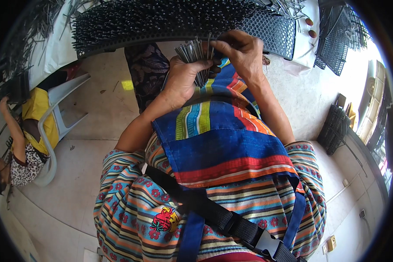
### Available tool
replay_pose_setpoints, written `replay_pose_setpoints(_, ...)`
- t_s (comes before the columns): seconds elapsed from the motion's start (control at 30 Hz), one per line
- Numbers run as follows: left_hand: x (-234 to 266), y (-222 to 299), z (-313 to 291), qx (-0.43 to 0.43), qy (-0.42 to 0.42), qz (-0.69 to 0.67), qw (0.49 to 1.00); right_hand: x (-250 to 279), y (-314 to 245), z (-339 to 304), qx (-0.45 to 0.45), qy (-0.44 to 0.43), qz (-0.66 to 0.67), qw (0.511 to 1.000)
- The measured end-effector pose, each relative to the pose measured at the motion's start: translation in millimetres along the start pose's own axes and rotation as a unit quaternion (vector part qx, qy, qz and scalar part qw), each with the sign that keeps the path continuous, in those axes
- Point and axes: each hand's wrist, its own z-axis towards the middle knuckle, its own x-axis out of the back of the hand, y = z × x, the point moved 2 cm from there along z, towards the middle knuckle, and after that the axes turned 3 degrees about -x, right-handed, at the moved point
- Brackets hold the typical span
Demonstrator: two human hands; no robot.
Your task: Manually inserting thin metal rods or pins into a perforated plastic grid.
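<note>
My left hand (181, 81) is wrapped round a fanned bundle of thin grey metal rods (191, 53), the thumb lying across them. Beside the bundle, the fingers of my right hand (243, 54) are closed in a pinch at a single rod (210, 43) of the same kind; part of those fingers is hidden behind the hand. Just beyond both hands lies a black perforated tray (277, 37). Dense rows of thin dark rods (174, 19) stand up in its holes, while its right end shows bare holes.
More loose rods (288, 6) lie behind the tray. Two brown round things (310, 27) rest on the white cover at right, near another perforated tray (335, 41). At left, another person (28, 163) sits on a white plastic chair (52, 144). A dark crate (334, 129) stands on the floor.
</note>
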Motion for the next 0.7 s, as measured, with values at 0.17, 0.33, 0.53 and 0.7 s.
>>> replay_pose_setpoints(0.17,-10.0,-2.1,-1.6,0.04,-0.03,0.014,0.999,-1.1,12.8,-5.9,-0.135,-0.065,0.148,0.978)
replay_pose_setpoints(0.33,4.7,-11.4,0.8,0.102,0.055,-0.024,0.993,21.0,5.9,-2.6,0.038,0.148,0.203,0.967)
replay_pose_setpoints(0.53,1.8,-12.2,2.0,0.084,0.018,0.009,0.996,26.1,6.2,8.2,0.168,0.191,0.106,0.961)
replay_pose_setpoints(0.7,0.9,-9.0,0.3,0.101,0.022,0.006,0.995,24.5,6.1,8.1,0.157,0.193,0.096,0.964)
